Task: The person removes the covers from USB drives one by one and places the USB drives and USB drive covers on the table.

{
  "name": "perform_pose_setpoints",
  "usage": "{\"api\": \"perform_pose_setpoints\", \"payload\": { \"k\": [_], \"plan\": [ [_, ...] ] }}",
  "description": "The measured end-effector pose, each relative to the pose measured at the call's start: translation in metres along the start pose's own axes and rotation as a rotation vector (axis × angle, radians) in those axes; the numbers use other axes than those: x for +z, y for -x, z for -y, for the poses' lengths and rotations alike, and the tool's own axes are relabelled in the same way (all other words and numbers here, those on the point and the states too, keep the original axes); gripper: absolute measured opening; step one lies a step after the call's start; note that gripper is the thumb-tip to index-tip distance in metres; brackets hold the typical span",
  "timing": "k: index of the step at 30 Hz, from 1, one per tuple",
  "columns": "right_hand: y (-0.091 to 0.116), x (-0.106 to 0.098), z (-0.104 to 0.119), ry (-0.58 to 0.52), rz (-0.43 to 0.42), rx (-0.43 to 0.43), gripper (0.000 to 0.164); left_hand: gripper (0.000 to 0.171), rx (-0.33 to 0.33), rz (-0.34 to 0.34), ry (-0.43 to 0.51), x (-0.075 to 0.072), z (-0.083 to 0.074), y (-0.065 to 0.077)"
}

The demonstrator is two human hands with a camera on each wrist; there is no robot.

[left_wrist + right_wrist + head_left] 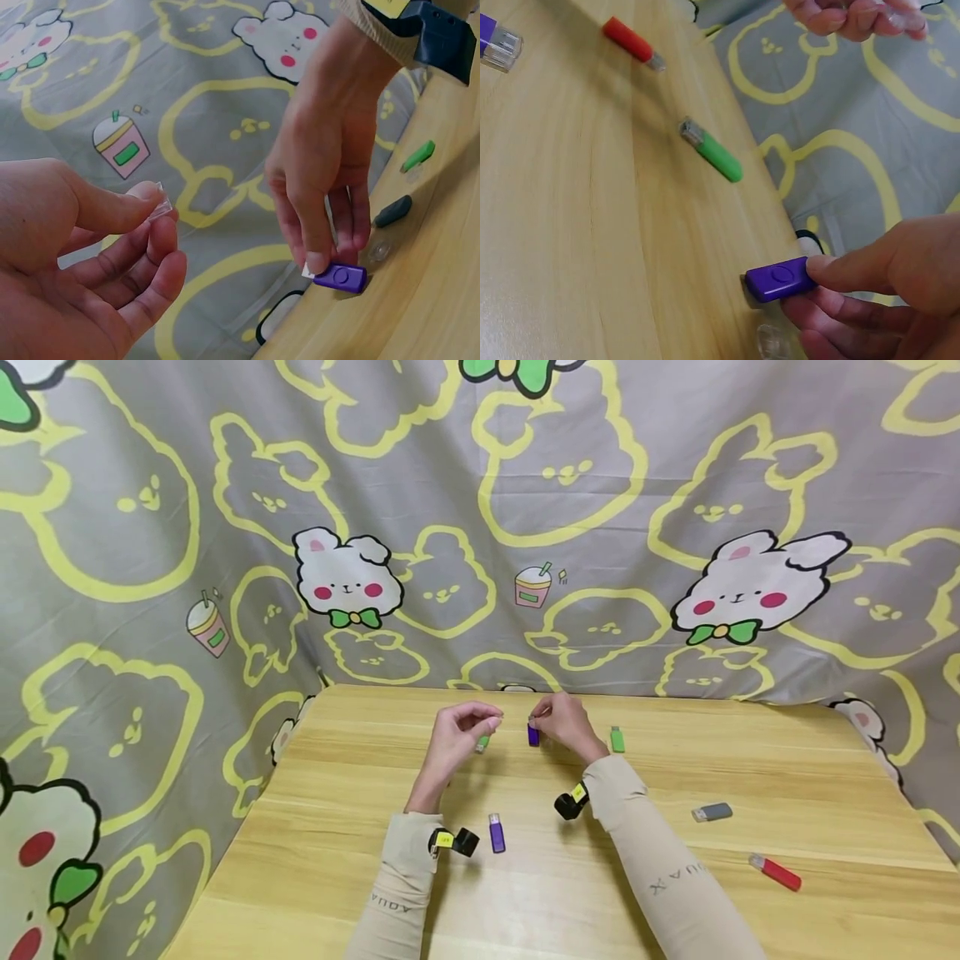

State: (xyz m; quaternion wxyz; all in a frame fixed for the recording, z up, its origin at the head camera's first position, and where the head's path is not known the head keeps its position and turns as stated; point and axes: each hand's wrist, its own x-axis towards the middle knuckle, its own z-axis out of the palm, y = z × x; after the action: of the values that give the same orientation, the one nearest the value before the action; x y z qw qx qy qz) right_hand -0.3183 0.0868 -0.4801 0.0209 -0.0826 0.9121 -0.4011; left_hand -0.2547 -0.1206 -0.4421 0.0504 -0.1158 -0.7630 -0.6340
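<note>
My left hand (pixel 461 735) is raised over the far part of the table. In the left wrist view, its thumb and index finger pinch a small clear plastic cap (pixel 160 202). My right hand (pixel 566 722) pinches a purple USB flash drive (pixel 533 735) at its connector end, close to the tabletop. The drive's purple body (pixel 780 279) points away from the fingers. Another clear cap (pixel 380 250) lies on the wood near it. A green USB drive (pixel 482 743) lies below the left hand, partly covered by it.
On the wooden table (pixel 337 860) lie another purple drive (pixel 497 835), a second green drive (pixel 617 740), a grey drive (pixel 712 812) and a red drive (pixel 777 872). Another red drive (pixel 628 39) shows in the right wrist view. A patterned curtain (pixel 450 652) hangs behind.
</note>
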Motion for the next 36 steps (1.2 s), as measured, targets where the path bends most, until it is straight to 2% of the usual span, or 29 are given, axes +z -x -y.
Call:
{"api": "perform_pose_setpoints", "payload": {
  "k": [7, 9, 13, 21, 26, 29, 33, 36],
  "plan": [
    [-0.001, 0.000, -0.003, 0.039, -0.002, 0.071, 0.013, 0.013, -0.001, 0.055, 0.000, 0.004, -0.023, 0.005],
    [-0.001, 0.001, -0.004, 0.056, -0.004, 0.072, 0.013, 0.013, -0.005, 0.053, -0.005, 0.005, -0.019, 0.004],
    [0.000, 0.004, -0.004, 0.086, -0.014, 0.062, 0.014, 0.013, -0.014, 0.044, -0.024, 0.007, 0.000, -0.001],
    [0.001, 0.003, -0.006, 0.105, -0.025, 0.054, 0.015, 0.010, 0.015, 0.051, -0.050, 0.013, 0.012, -0.003],
    [0.009, -0.002, -0.006, 0.082, -0.043, 0.054, 0.009, 0.011, 0.000, 0.081, -0.185, 0.018, 0.025, -0.003],
    [0.018, -0.011, -0.007, 0.046, -0.079, 0.029, 0.011, 0.011, -0.024, 0.095, -0.304, 0.021, 0.035, -0.005],
    [0.030, -0.026, -0.010, 0.026, -0.158, -0.027, 0.010, 0.007, -0.037, 0.124, -0.463, 0.025, 0.038, -0.014],
    [0.041, -0.035, -0.010, 0.026, -0.196, -0.057, 0.011, 0.008, -0.020, 0.163, -0.541, 0.025, 0.037, -0.024]
  ]
}}
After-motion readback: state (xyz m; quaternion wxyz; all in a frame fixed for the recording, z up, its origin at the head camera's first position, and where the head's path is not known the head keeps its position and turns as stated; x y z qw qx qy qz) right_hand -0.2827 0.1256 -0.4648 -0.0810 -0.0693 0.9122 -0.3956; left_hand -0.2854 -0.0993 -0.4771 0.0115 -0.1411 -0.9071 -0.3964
